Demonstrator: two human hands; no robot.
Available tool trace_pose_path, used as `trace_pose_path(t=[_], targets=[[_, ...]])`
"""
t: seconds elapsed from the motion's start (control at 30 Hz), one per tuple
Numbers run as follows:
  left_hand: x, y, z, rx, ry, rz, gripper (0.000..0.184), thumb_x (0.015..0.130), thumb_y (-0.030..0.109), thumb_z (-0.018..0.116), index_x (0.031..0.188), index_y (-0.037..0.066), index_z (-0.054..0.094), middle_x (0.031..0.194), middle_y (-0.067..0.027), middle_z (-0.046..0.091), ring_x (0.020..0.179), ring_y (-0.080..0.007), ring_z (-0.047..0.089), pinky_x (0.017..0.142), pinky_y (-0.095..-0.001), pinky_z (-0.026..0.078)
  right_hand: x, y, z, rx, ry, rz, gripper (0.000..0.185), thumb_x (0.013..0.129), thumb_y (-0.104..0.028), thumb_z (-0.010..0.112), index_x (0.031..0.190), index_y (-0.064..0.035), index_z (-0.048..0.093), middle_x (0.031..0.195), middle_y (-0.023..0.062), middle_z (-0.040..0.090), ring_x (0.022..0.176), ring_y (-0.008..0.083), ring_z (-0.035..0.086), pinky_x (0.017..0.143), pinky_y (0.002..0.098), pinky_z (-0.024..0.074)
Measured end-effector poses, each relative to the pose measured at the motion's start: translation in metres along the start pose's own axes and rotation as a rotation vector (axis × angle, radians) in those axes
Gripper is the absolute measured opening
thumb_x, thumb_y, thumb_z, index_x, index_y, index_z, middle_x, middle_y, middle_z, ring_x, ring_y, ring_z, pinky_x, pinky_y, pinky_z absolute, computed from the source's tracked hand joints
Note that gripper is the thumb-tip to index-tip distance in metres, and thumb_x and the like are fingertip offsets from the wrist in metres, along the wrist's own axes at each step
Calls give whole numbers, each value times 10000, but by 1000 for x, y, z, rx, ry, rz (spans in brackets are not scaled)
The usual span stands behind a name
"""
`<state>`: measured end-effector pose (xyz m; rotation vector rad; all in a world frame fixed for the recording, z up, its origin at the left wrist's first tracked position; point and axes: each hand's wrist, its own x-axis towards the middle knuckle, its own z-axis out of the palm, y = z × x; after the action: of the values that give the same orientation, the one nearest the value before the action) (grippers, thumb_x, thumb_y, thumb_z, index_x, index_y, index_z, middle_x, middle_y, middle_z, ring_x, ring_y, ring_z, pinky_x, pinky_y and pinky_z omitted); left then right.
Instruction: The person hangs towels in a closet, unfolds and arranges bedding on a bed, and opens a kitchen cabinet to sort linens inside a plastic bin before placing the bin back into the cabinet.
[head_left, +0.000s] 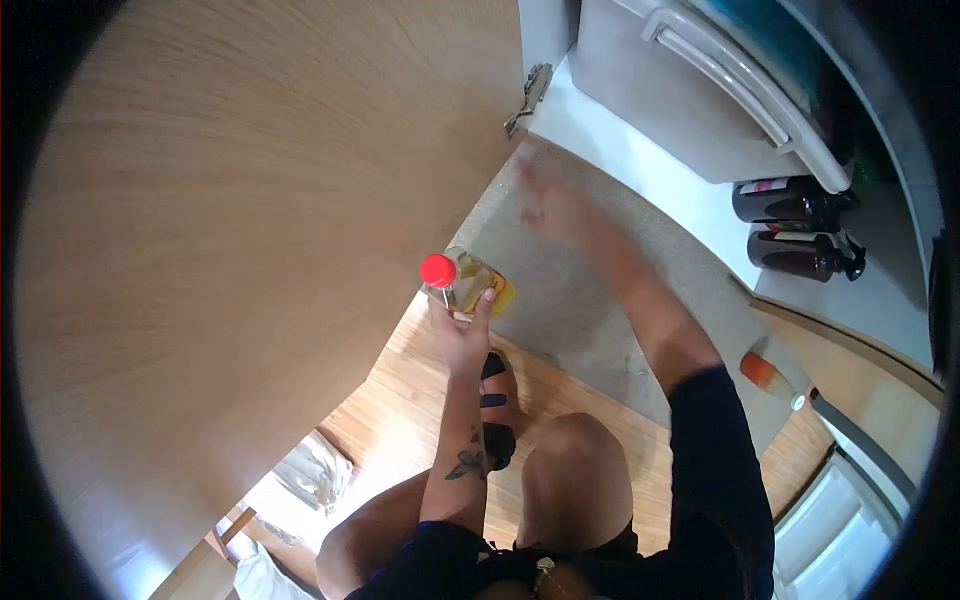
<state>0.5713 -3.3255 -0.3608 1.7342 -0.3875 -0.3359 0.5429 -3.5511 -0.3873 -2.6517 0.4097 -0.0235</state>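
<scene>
My left hand point(463, 335) is wrapped round a clear bottle point(478, 283) with a red cap and yellow at its base, much like cooking oil. It is held tilted above the floor, beside the open wooden door. My right hand point(555, 207) is stretched forward over the grey mat, close to the door's hinge side. Motion blurs it, but its fingers look apart and nothing shows in them.
A large wooden cabinet door point(260, 220) hangs open at left on a metal hinge point(530, 98). Inside the cabinet are a white container point(690, 90) and dark spray bottles point(790, 252). Another bottle point(765, 375) lies on the grey mat point(590, 310) at right.
</scene>
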Motion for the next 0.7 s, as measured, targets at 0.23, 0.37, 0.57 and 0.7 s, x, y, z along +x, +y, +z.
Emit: trace_pose_path(t=[0.23,0.37,0.57,0.7], targets=[[14,14,8,-41,21,-12,591,748,87,685,1225,0,347,1107,-124,499,1026,-195,491,889,-320,386,54,27,-35,257,427,176,349,834,-132,473,1174,-60,506,1225,181,460,1174,299,404,998,374,315],[9,20,14,180,24,2,613,749,100,689,1239,-3,336,1102,-118,500,1019,-193,493,887,-313,387,109,60,-10,-479,407,234,450,884,-254,389,1247,12,399,1359,166,304,1255,267,304,1047,369,233],[8,4,19,-43,-107,-14,613,753,99,685,1244,-12,336,1112,-122,493,1019,-193,490,872,-309,397,5,43,-18,-449,173,217,539,894,-333,374,1342,-55,266,1427,95,192,1324,229,155,1075,408,132],[20,5,12,-39,-65,53,572,763,82,671,1227,-7,349,1102,-111,500,1003,-182,497,872,-313,399,-118,51,-45,258,-484,451,386,906,-196,392,1275,-81,408,1345,125,354,1279,230,284,1064,398,188]])
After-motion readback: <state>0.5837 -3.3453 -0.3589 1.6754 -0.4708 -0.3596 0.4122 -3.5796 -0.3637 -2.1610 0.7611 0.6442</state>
